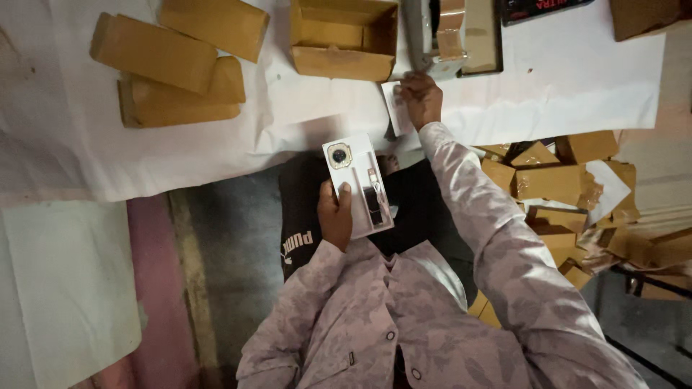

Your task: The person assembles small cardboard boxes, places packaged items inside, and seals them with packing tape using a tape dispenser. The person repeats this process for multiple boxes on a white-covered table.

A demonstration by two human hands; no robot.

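Observation:
My left hand (334, 216) grips a white tray (355, 173) from below, thumb on its face. The tray carries a round watch face (338, 155) near its far end and a dark strap (373, 204) along its right side. My right hand (421, 97) reaches forward over the white-covered table (303, 119) and pinches a small white paper (398, 112) lying near the table's edge. Right behind that hand stands an open white box (461, 36).
An open brown carton (343, 39) sits at the table's far middle. Three closed brown boxes (173, 68) are stacked at the far left. A heap of small brown boxes (569, 187) lies on the floor to my right. White sheeting (65, 288) lies at the lower left.

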